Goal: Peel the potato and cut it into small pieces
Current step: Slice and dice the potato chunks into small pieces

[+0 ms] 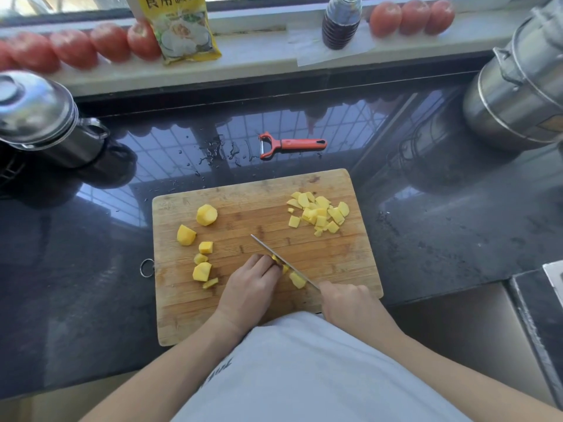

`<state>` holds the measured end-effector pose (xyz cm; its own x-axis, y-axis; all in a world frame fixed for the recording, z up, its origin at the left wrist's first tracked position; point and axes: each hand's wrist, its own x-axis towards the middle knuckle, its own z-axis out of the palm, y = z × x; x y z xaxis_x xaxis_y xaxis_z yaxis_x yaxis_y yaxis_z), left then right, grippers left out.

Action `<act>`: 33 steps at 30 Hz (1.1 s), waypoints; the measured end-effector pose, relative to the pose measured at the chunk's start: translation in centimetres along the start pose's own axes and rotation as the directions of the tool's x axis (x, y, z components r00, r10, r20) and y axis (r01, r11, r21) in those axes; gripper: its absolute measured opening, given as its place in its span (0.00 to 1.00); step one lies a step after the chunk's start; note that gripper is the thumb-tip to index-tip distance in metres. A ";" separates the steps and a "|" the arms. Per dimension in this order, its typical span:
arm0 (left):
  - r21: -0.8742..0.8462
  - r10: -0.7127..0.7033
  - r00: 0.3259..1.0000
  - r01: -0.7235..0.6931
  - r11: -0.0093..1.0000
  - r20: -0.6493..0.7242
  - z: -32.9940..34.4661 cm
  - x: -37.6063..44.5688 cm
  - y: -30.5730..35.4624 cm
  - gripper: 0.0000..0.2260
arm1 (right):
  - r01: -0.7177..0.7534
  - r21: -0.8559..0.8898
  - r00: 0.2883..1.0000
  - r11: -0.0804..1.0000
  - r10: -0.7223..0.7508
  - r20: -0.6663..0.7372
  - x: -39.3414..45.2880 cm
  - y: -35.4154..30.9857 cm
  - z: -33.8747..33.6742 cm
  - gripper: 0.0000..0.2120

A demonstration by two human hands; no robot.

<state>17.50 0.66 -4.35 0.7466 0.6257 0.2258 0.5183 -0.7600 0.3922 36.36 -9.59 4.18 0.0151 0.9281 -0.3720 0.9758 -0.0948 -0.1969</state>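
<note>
A wooden cutting board [243, 312] lies on the dark counter. My left hand [253, 284] curls over a small potato piece [278, 261] near the board's middle front, pinning it down. My right hand [347, 303] grips the handle of a knife [283, 261], whose thin blade runs diagonally up-left against the fingers of my left hand. One cut piece [297, 280] lies just right of the blade. Several larger peeled chunks [201, 239] sit on the board's left. A pile of small potato cubes [318, 213] fills the board's far right corner.
An orange peeler [292, 145] lies on the wet counter behind the board. A steel kettle [42, 117] stands at the left, a stacked steel pot [518, 95] at the right. Tomatoes [73, 48], a yellow packet [182, 28] and a dark bottle [341, 22] line the windowsill.
</note>
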 end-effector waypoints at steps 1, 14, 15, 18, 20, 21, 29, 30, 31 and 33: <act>-0.002 -0.002 1.000 0.002 1.000 0.004 0.0 0.0 0.0 0.06 | -0.021 0.011 0.997 1.000 0.021 0.070 0.4 -0.3 -0.1 0.05; -0.006 -0.015 1.000 0.015 1.000 -0.008 -0.2 0.5 0.5 0.05 | -0.146 0.111 0.985 0.983 0.134 0.109 2.3 -0.8 -0.9 0.07; -0.004 -0.019 1.000 0.019 1.000 -0.007 -0.3 0.6 0.6 0.06 | -0.144 0.109 0.985 0.984 0.133 0.107 2.4 -0.6 -1.0 0.07; 0.006 -0.023 1.000 0.023 1.000 0.007 -0.4 0.7 0.7 0.08 | -0.117 0.060 0.990 0.991 0.112 0.084 2.6 0.3 -1.6 0.07; 0.018 -0.010 1.000 0.009 1.000 0.017 -0.3 0.7 0.6 0.08 | -0.095 0.035 0.995 0.995 0.094 0.018 3.0 1.2 -1.8 0.07; 0.018 -0.002 1.000 0.002 1.000 0.020 -0.3 0.7 0.5 0.07 | -0.087 0.042 0.996 0.995 0.088 -0.007 3.2 1.8 -1.8 0.08; 0.019 0.003 1.000 -0.003 1.000 0.016 -0.6 0.7 0.5 0.07 | -0.160 0.275 0.962 0.948 0.212 -0.174 1.9 3.3 -2.6 0.08; 0.020 -0.014 1.000 0.014 1.000 0.013 -0.7 0.7 0.3 0.07 | -0.164 0.301 0.962 0.939 0.221 -0.163 1.4 3.1 -2.7 0.08; 0.019 -0.029 1.000 0.029 0.999 0.011 -0.8 0.7 0.1 0.07 | -0.173 0.319 0.965 0.932 0.225 -0.135 0.9 2.8 -2.7 0.08; 0.025 -0.025 1.000 0.024 0.999 0.017 -1.0 0.6 -0.3 0.06 | -0.209 0.315 0.973 0.926 0.230 -0.031 0.0 2.2 -2.3 0.08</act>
<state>17.41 1.47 -3.46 0.7404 0.6412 0.2014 0.5466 -0.7488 0.3748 39.00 -8.98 5.83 0.2457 0.8921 -0.3793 0.8314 -0.3951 -0.3908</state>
